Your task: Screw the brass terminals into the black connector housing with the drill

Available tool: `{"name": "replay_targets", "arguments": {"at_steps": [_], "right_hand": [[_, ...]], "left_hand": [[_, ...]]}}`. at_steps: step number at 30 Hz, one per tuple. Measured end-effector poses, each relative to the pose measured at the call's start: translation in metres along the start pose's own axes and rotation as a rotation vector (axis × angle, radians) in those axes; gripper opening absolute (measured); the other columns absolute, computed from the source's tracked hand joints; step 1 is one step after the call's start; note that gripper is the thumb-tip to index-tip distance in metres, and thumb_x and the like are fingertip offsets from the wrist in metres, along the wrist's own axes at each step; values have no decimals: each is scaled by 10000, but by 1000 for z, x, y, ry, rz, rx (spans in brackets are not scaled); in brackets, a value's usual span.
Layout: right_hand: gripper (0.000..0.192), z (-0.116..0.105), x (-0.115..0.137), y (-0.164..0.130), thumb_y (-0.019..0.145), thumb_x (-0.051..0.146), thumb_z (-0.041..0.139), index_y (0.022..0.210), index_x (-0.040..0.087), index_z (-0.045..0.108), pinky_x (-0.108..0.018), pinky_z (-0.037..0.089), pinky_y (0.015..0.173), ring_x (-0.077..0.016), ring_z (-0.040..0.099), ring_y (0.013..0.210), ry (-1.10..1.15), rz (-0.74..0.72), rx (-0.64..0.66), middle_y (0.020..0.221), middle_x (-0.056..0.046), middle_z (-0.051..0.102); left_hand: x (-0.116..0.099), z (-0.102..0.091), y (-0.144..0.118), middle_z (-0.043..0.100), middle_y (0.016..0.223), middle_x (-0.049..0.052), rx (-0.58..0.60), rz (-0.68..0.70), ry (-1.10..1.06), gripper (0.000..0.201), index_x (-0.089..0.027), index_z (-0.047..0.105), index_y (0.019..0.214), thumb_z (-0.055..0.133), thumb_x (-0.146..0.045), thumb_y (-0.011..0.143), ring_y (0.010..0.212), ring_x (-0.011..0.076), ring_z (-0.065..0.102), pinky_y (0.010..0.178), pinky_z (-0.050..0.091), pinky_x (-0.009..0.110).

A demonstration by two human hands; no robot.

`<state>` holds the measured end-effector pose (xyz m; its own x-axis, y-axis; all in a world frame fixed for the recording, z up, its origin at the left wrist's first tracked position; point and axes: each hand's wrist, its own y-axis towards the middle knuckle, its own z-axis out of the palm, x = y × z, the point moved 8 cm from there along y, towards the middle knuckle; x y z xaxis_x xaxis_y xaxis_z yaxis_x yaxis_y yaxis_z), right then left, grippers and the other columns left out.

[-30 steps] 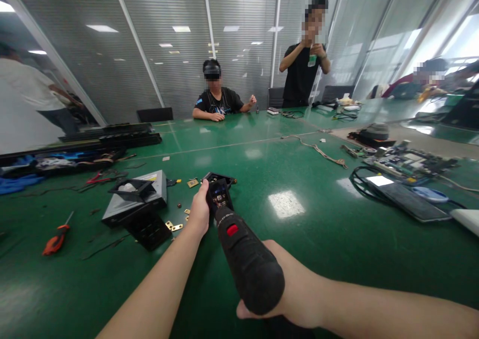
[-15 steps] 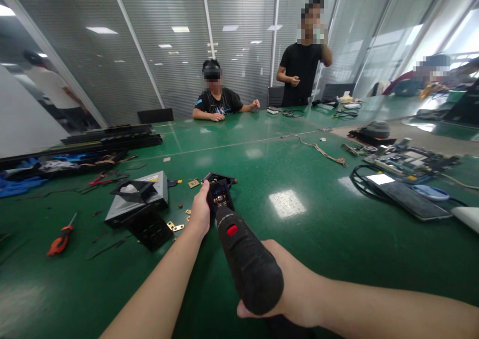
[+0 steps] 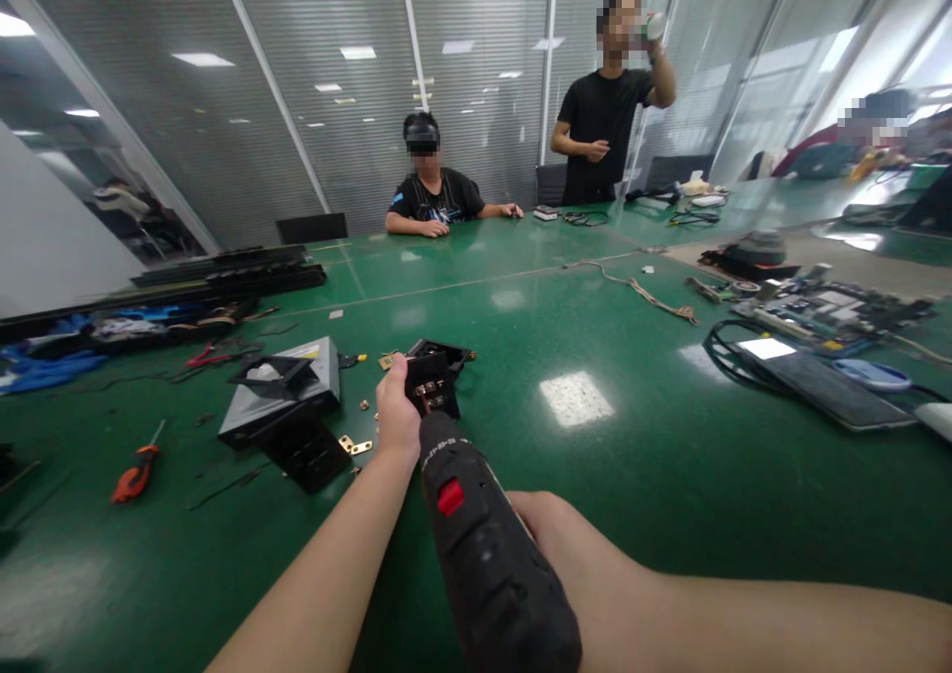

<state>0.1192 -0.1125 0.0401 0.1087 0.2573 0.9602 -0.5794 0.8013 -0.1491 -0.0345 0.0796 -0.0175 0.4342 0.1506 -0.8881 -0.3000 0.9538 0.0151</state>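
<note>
My left hand (image 3: 398, 413) is closed on the left side of a black plastic block (image 3: 438, 368) with a row of brass-coloured terminals, its face tilted toward me. In my right hand (image 3: 554, 544) is a black cordless drill (image 3: 487, 554) with a red switch on top; its grip and most of my fingers are hidden beneath the body. The thin bit meets the block near its left terminal; whether it sits in a screw I cannot tell. Behind the block lies another black part (image 3: 453, 349). Small brass plates (image 3: 361, 446) lie left of my left wrist.
To the left are a metal box (image 3: 323, 381), a black plastic piece (image 3: 308, 450) leaning by it, and an orange-handled screwdriver (image 3: 136, 473). At right lie a black cable, a dark flat device (image 3: 825, 386) and circuit boards (image 3: 833, 301). Two people are across the table.
The drill has shifted a little left and closer to me, and the black block is tilted more toward me. Across the table, the standing person's raised cup is now higher.
</note>
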Motion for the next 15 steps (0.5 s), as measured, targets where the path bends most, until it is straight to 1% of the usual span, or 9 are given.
{"name": "replay_targets", "arguments": {"at_steps": [2, 5, 9, 12, 15], "right_hand": [[465, 3, -1, -1, 537, 241, 993, 814, 168, 627, -272, 457, 669, -112, 384, 653, 34, 53, -3, 700, 60, 483], [459, 3, -5, -2, 525, 300, 997, 809, 168, 661, -254, 397, 615, -115, 395, 655, 76, 109, -33, 717, 49, 494], [492, 3, -6, -1, 457, 220, 1008, 844, 167, 708, -251, 378, 612, -117, 409, 669, 109, 61, -26, 744, 46, 523], [488, 5, -2, -2, 428, 203, 1016, 800, 155, 704, -247, 354, 592, -118, 406, 665, 121, 52, -12, 712, 49, 514], [460, 8, 0, -2, 466, 202, 1016, 781, 149, 685, -238, 335, 576, -123, 436, 676, 161, 78, 3, 712, 40, 537]], "left_hand": [[-5, 1, -1, 743, 824, 42, 3, 35, -11, 512, -192, 709, 955, 752, -681, 809, 760, 226, 733, 641, 564, 293], [-9, 2, -1, 739, 817, 42, 19, 77, -31, 524, -188, 714, 962, 727, -694, 826, 757, 227, 737, 656, 567, 299], [-9, 0, 3, 743, 822, 44, 14, 103, -44, 517, -185, 728, 939, 709, -692, 842, 759, 221, 737, 683, 564, 301], [-12, 0, 4, 745, 832, 46, 15, 137, -21, 522, -187, 732, 934, 688, -702, 858, 817, 221, 746, 704, 554, 284], [-14, 0, 3, 738, 817, 43, 7, 141, -11, 534, -195, 727, 926, 682, -722, 852, 839, 230, 747, 694, 547, 284]]}}
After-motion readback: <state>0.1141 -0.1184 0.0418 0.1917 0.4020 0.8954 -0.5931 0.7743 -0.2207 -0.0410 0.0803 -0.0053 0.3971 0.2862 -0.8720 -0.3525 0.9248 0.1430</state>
